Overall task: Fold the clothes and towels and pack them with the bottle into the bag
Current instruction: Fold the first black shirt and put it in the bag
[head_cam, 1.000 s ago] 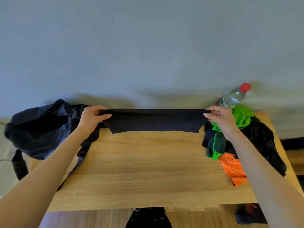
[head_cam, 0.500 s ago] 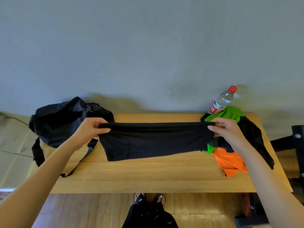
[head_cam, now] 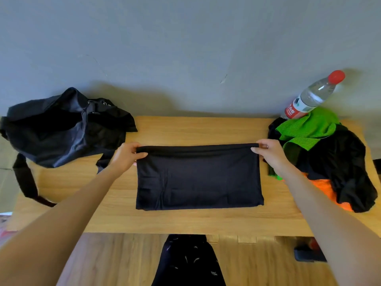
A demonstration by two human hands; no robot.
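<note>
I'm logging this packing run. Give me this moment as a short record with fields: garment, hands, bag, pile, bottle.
garment: black cloth, folded, flat on table
left hand: pinches cloth's far left corner
right hand: pinches far right corner
bag: black, at table's left end
pile: green, black, orange clothes, unfolded, right end
bottle: red cap, behind pile

— What stands behind the table?
— A plain grey-blue wall (head_cam: 185,48), matte, with a few faint scratches and soft shadows along its base.
— And the table itself?
— A light wooden table (head_cam: 195,219) with visible grain, its far edge set against the wall.
— The floor?
— Wood-plank floor (head_cam: 123,261), warm brown, showing below the near edge.
</note>
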